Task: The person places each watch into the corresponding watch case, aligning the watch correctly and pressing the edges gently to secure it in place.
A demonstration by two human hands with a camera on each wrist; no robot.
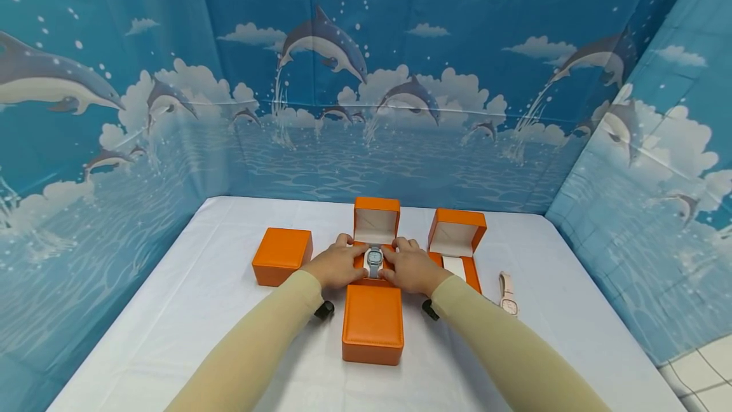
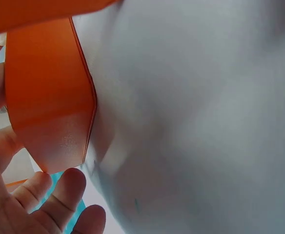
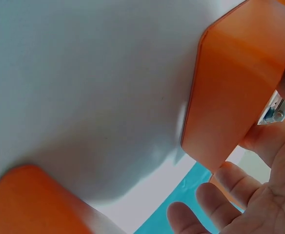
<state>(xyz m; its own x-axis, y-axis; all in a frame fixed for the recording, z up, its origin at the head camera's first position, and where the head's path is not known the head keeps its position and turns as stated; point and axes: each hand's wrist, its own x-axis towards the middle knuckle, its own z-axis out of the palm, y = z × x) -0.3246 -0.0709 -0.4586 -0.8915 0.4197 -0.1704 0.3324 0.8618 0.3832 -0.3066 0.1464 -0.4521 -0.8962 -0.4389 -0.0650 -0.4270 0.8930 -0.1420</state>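
Note:
A grey watch [image 1: 374, 257] with a squarish face sits in the middle orange box [image 1: 376, 203], whose lid stands up at the back with a pale lining. From the left, my left hand [image 1: 337, 264] reaches over the box's edge, thumb and index fingertips right at the watch's side. My right hand [image 1: 416, 267] mirrors it from the right. In the left wrist view, the left hand's other fingers [image 2: 67, 192] extend loosely past the box corner. The right wrist view shows the right hand's other fingers [image 3: 215, 204] spread near the box's outer wall [image 3: 235, 92].
A lidded orange box [image 1: 373, 323] stands right in front of the middle one, another [image 1: 283, 253] to the left. At right, a second open box [image 1: 457, 218] shows a white cushion [image 1: 454, 266]. A pink watch [image 1: 507, 297] lies beside it on the white tablecloth [image 1: 171, 310].

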